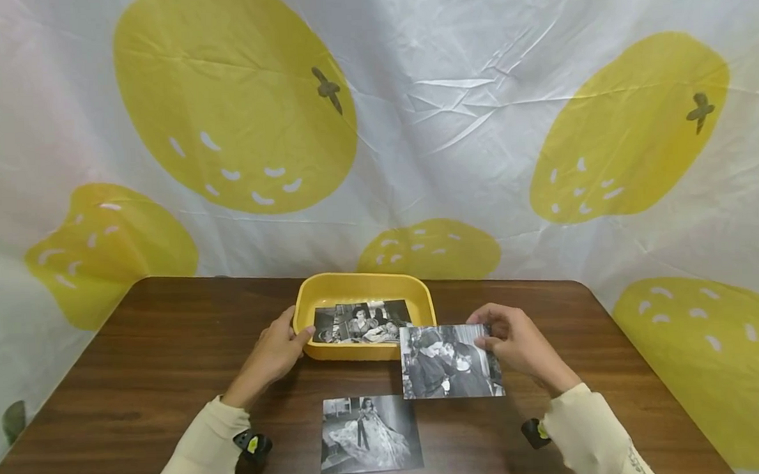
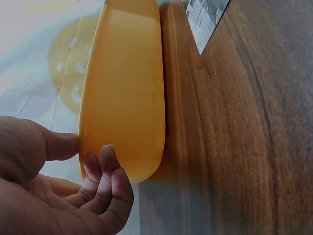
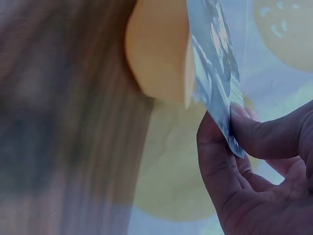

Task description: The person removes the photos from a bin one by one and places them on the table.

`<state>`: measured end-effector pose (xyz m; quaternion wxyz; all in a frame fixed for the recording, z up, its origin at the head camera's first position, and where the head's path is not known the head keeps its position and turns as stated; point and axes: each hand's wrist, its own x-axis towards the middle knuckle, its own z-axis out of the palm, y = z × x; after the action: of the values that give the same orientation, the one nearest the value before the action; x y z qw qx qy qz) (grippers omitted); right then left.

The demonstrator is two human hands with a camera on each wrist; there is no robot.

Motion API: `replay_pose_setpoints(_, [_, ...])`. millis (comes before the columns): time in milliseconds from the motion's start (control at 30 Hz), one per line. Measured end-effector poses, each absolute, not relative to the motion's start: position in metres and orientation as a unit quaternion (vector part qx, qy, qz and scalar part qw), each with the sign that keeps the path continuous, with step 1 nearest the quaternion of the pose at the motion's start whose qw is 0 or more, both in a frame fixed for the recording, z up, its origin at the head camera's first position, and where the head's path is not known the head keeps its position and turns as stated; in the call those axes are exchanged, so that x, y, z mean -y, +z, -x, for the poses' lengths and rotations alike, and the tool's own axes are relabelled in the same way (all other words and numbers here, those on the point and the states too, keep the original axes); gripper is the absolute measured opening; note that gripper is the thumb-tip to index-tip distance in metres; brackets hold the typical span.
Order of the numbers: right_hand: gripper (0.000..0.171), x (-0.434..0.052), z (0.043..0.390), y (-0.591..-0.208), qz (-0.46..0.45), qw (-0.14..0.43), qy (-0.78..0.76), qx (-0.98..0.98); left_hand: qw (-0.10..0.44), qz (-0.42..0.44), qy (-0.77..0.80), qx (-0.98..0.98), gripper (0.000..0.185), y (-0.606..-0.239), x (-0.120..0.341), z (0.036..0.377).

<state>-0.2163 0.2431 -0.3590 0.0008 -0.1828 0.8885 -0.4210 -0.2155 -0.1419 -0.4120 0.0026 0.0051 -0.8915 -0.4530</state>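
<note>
My right hand (image 1: 515, 337) pinches a black-and-white photo (image 1: 451, 363) of several people close together by its right edge, above the table. In the right wrist view, thumb and fingers clamp the photo (image 3: 215, 73) near its corner. My left hand (image 1: 279, 345) grips the left end of a yellow tray (image 1: 366, 350), its thumb over the rim. The left wrist view shows thumb and fingertips at the tray's wall (image 2: 127, 88). Several black-and-white photos (image 1: 364, 322) lie overlapping inside the tray. Another photo (image 1: 370, 434), of a person in a wide gown, lies flat on the table in front.
The brown wooden table (image 1: 170, 356) ends at a white cloth (image 1: 428, 179) printed with large yellow fruit, which hangs behind it and along both sides. A dark band device (image 1: 253, 445) sits at the left wrist and a similar one (image 1: 535, 432) at the right.
</note>
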Motion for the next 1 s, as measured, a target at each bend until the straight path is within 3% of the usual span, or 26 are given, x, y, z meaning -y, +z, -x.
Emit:
replay_pose_setpoints(467, [0.022, -0.270, 0.188, -0.396, 0.160, 0.046, -0.403, -0.900, -0.005, -0.006, -0.448, 0.894, 0.058, -0.412, 0.143, 0.217])
replay_pose_setpoints(1000, [0.026, -0.267, 0.179, -0.421, 0.094, 0.022, -0.303, -0.948, -0.004, -0.007, -0.454, 0.891, 0.054, -0.411, 0.142, 0.217])
